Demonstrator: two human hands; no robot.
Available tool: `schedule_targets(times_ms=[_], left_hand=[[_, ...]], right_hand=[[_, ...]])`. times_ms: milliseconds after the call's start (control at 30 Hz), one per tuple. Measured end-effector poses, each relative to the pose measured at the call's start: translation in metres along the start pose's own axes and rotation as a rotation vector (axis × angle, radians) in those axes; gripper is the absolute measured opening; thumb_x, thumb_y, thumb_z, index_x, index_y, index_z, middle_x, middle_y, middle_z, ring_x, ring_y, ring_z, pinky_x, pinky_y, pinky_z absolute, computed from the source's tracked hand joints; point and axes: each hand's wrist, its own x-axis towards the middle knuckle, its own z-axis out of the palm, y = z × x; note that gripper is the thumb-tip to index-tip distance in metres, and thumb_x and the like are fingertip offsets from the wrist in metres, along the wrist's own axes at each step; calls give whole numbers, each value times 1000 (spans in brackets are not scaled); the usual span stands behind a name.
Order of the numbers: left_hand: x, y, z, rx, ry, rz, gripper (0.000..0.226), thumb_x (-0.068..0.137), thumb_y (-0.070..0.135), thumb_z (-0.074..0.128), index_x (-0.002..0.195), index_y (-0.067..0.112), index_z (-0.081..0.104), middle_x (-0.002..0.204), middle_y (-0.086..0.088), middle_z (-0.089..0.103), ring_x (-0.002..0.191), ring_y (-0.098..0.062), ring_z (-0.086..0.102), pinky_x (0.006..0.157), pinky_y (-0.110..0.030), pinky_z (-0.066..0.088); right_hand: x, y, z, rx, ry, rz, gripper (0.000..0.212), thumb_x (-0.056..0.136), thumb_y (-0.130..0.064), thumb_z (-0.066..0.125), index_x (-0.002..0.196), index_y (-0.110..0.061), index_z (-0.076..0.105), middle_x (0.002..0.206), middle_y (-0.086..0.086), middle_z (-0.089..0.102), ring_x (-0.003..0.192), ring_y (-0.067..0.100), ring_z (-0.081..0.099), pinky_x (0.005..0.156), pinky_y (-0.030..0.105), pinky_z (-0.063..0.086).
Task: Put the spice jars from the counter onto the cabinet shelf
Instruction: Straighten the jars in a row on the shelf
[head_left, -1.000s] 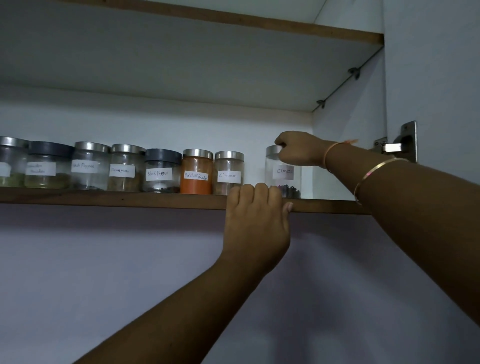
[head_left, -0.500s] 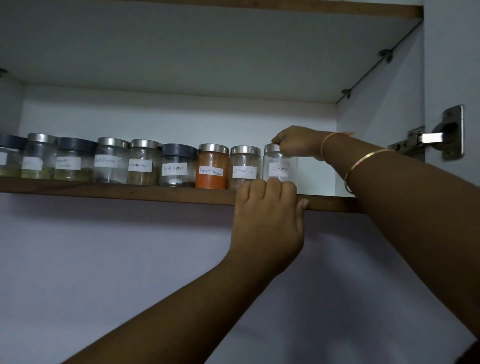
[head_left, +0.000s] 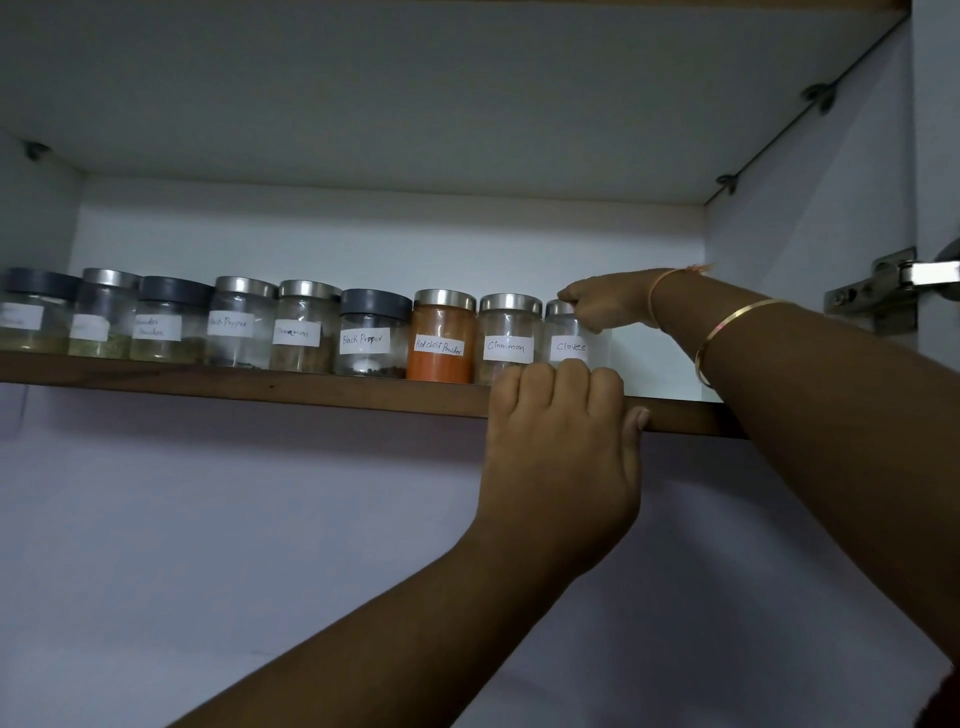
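Head view shows the right hand (head_left: 608, 304) pinching the steel lid of the upright clear glass Cloves jar (head_left: 571, 338), directly beneath it at the row's right end on the brown wooden shelf (head_left: 311, 387), while the left hand (head_left: 561, 467) grips the shelf's edge.

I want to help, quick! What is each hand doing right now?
Left hand: fingers curled over the shelf edge, holding no jar.
Right hand: closed on the lid of the Cloves jar.
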Motion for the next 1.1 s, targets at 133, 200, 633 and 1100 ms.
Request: schedule_targets(times_ms=[133, 200, 633, 1100], left_hand=[[0, -1, 0, -7, -8, -1, 30, 93, 37, 35, 82, 18, 55, 76, 0, 53, 72, -18, 44, 77, -32, 29], [0, -1, 0, -12, -8, 2, 30, 93, 37, 35, 82, 18, 55, 76, 0, 53, 72, -18, 45, 77, -32, 29], [1, -2, -1, -2, -50, 3, 28, 93, 37, 36, 81, 18, 53, 75, 1, 51, 71, -17, 42, 74, -32, 29], [5, -2, -7, -53, -227, -13, 34, 93, 37, 32, 83, 18, 59, 76, 1, 56, 71, -17, 49, 72, -32, 41]], right_hand=[[3, -2, 3, -10, 2, 3, 44, 97, -15, 40, 140, -4, 40, 143, 18, 43, 132, 34, 41, 108, 41, 34], [5, 1, 4, -5, 20, -1, 44, 97, -15, 40, 140, -4, 41, 143, 18, 44, 132, 34, 41, 108, 41, 35], [4, 12, 10, 170, 203, -164, 57, 96, -5, 41, 149, -14, 23, 160, 9, 11, 148, 29, 6, 116, 37, 17], [-36, -20, 15, 125, 112, -123, 48, 94, -1, 37, 142, -7, 38, 146, 12, 41, 131, 28, 41, 106, 34, 34]])
